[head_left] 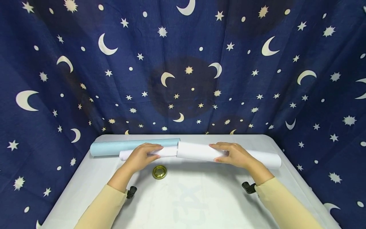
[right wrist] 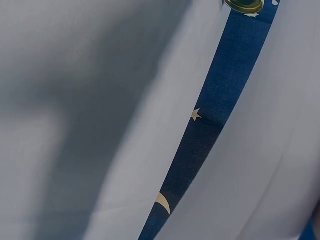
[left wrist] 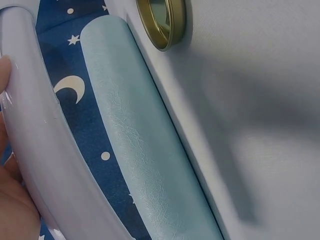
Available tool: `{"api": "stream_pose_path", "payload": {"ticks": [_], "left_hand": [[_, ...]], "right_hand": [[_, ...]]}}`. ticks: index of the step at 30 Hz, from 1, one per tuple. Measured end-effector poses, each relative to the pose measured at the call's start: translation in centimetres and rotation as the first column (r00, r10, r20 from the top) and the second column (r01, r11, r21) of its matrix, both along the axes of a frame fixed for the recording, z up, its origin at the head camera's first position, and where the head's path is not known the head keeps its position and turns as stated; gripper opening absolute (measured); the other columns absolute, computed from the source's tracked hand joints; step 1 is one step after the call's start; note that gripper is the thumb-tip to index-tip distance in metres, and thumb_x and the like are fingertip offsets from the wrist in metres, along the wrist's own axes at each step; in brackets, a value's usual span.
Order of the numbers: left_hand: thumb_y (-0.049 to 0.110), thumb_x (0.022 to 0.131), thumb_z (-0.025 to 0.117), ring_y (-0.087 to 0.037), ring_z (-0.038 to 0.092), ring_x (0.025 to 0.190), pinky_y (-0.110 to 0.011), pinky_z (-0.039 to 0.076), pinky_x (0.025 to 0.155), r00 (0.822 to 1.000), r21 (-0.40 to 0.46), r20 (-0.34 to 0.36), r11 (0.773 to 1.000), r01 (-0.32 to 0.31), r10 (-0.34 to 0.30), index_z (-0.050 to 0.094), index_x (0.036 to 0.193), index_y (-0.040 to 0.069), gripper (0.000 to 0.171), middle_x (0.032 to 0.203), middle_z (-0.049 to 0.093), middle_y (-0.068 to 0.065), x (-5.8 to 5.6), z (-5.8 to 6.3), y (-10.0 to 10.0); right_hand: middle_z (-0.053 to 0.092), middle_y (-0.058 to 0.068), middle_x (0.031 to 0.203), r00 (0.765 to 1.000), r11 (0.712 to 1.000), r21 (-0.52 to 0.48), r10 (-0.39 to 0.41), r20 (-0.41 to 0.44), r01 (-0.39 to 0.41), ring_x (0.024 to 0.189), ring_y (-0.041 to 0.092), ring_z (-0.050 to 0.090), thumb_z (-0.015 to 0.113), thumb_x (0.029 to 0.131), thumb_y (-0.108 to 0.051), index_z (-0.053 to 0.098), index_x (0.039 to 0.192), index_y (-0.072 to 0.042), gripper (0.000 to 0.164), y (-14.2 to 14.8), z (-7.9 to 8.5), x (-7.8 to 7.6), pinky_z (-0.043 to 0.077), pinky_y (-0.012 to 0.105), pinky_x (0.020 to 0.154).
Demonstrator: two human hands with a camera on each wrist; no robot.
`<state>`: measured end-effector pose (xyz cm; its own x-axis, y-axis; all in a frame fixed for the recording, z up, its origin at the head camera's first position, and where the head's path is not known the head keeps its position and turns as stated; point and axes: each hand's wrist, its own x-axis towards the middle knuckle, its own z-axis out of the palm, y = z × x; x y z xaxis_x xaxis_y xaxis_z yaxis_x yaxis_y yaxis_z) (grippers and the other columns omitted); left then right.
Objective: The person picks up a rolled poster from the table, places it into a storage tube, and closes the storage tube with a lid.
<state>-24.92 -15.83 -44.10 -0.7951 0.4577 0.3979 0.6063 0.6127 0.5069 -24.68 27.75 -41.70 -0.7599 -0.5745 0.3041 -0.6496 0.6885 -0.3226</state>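
My left hand (head_left: 143,156) grips a narrow, glossy white roll (head_left: 168,151), thumb on the near side and fingers over the top. A wider white roll (head_left: 197,151), sheet-like and matte, is held by my right hand (head_left: 235,155) in the same way. Where the two rolls meet, the narrow one's end sits at the wider one's open mouth and overlaps it. In the left wrist view the narrow roll (left wrist: 55,135) runs up to that mouth at the top left corner. The wider roll (right wrist: 270,160) fills the right side of the right wrist view.
Behind the narrow roll, a light blue roll (head_left: 114,148) lies along the far left of the white table (head_left: 177,194). A round gold metal lid (head_left: 159,172) lies in front of the left hand. A dark blue curtain (head_left: 183,73) with moons and stars surrounds the table.
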Motion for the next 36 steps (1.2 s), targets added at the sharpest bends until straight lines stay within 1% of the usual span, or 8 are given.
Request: {"api": "stream_pose_path", "payload": {"ticks": [6,10,16,21,28,32,36], "left_hand": [[0.025,0.087,0.079,-0.022,0.062,0.119,-0.042,0.048,0.103,0.999,0.007,-0.031,1.000,0.023,-0.023,0.072,0.127,0.022,0.040,0.128,0.068,0.002,-0.2,0.1,0.2],[0.026,0.087,0.079,-0.021,0.061,0.120,-0.042,0.046,0.105,0.999,-0.014,-0.028,0.999,0.041,-0.041,0.072,0.127,0.022,0.040,0.128,0.068,0.003,-0.5,0.2,0.7],[0.028,0.087,0.080,-0.021,0.061,0.122,-0.040,0.046,0.106,0.999,-0.047,-0.024,0.998,0.041,-0.042,0.072,0.125,0.020,0.040,0.128,0.068,0.005,-0.6,0.3,1.4],[0.027,0.085,0.082,-0.020,0.061,0.122,-0.039,0.047,0.105,0.999,-0.018,0.009,0.999,0.035,-0.035,0.074,0.122,0.020,0.038,0.126,0.069,0.004,-0.8,0.3,1.7],[0.026,0.084,0.083,-0.019,0.062,0.120,-0.038,0.048,0.104,0.998,0.013,0.060,0.999,0.030,-0.031,0.076,0.118,0.019,0.036,0.123,0.070,0.003,-0.9,0.2,2.2],[0.023,0.083,0.084,-0.018,0.062,0.119,-0.037,0.047,0.104,0.997,0.024,0.061,0.999,0.036,-0.037,0.076,0.117,0.018,0.035,0.122,0.070,0.004,-0.8,0.1,2.5],[0.021,0.084,0.082,-0.019,0.063,0.119,-0.038,0.048,0.104,0.997,0.027,0.047,0.998,0.055,-0.056,0.076,0.117,0.017,0.034,0.122,0.070,0.003,-0.7,0.0,2.7]], "right_hand": [[0.065,0.000,0.132,1.000,0.999,-0.028,0.027,-0.010,-0.027,0.120,0.020,0.061,0.084,0.080,-0.042,0.062,0.139,-0.030,0.063,0.0,-0.2,-0.1,0.052,0.045,0.095],[0.065,-0.003,0.131,0.999,0.999,-0.027,0.036,-0.014,-0.037,0.119,0.020,0.062,0.084,0.080,-0.042,0.063,0.138,-0.030,0.063,-0.2,-0.4,-0.2,0.053,0.045,0.094],[0.066,-0.003,0.130,0.999,0.999,-0.009,0.040,-0.031,-0.040,0.118,0.022,0.063,0.082,0.081,-0.044,0.063,0.138,-0.030,0.062,-0.6,-0.3,-0.1,0.053,0.047,0.094],[0.066,-0.001,0.129,0.999,0.999,0.013,0.040,-0.034,-0.039,0.117,0.022,0.063,0.080,0.082,-0.048,0.063,0.138,-0.030,0.061,-0.8,-0.2,-0.1,0.052,0.046,0.094],[0.067,0.001,0.129,1.000,1.000,0.019,0.023,-0.020,-0.022,0.119,0.025,0.063,0.080,0.081,-0.050,0.065,0.136,-0.030,0.061,-0.9,-0.2,-0.1,0.051,0.048,0.097],[0.067,0.002,0.129,1.000,1.000,0.020,0.019,-0.013,-0.019,0.119,0.026,0.063,0.080,0.081,-0.051,0.065,0.135,-0.030,0.060,-1.0,-0.3,-0.1,0.052,0.048,0.096],[0.067,0.002,0.129,1.000,1.000,0.023,0.017,-0.001,-0.017,0.118,0.025,0.063,0.079,0.081,-0.053,0.066,0.135,-0.031,0.060,-1.1,-0.4,-0.1,0.052,0.048,0.095]]}}
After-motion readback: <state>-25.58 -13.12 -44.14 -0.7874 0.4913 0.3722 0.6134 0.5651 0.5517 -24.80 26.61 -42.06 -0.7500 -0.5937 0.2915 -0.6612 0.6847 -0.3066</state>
